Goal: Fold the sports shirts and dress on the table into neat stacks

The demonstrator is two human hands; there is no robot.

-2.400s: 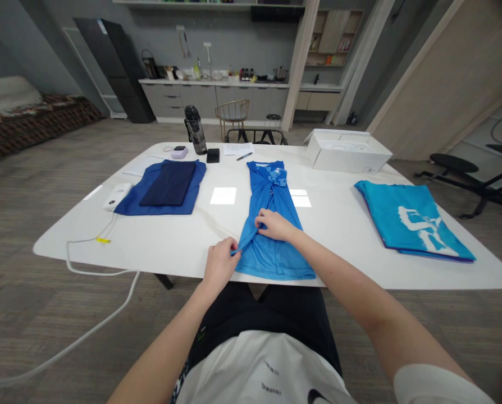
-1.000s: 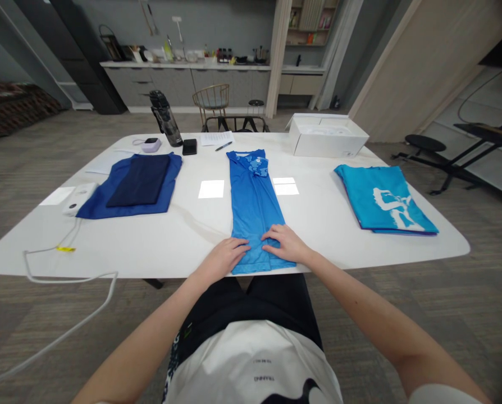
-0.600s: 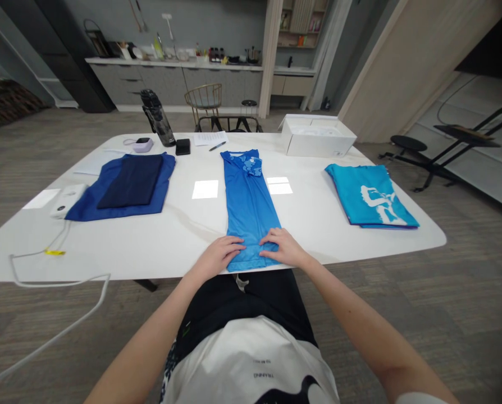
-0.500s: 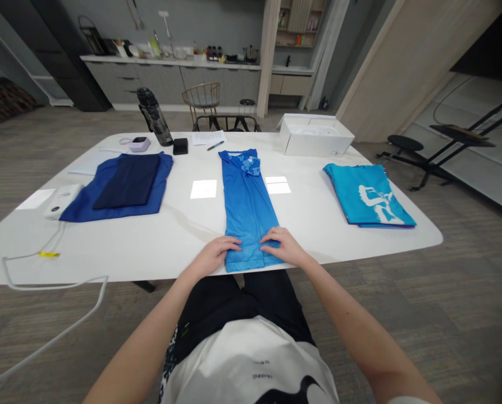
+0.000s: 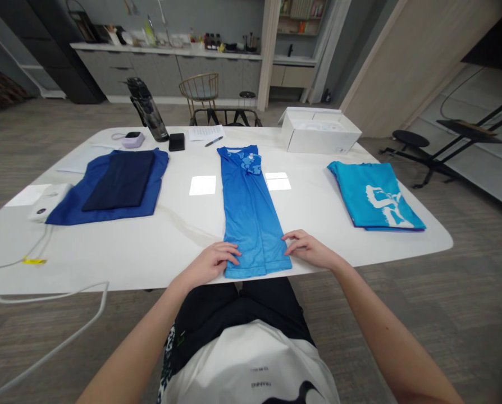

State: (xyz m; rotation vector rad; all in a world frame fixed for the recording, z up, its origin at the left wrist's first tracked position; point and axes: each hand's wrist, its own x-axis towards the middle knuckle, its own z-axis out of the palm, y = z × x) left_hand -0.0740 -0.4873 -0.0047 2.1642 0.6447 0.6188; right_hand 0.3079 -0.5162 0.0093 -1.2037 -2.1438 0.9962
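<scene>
Both your hands flank the blue shirt [image 5: 251, 207], folded lengthwise at the table [image 5: 183, 252]'s near edge. Left hand [image 5: 212, 262]: fingers loosely spread on its hem end. Right hand [image 5: 312, 248]: fingers loosely curled at its side; grip unclear. Farther right, turquoise garment [image 5: 377, 193]; left, navy cloth [image 5: 120, 179].

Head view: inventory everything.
Shirt: one, blue, centre
Garment stack: one, turquoise, right
Folded garment: one, navy, left
Cloth: one, blue, underneath
Bottle: one, black, far left
Case: one, black, beside bottle
Device: one, lilac, far left
Box: one, white, far right
Paper: one, white, far centre
Pen: one, dark, far centre
Power strip: one, white, left
Table: one, white, beneath
Fridge: one, dark, background
Cabinets: several, grey, background
Left hand: one, bare, on shirt
Right hand: one, bare, shirt's edge
</scene>
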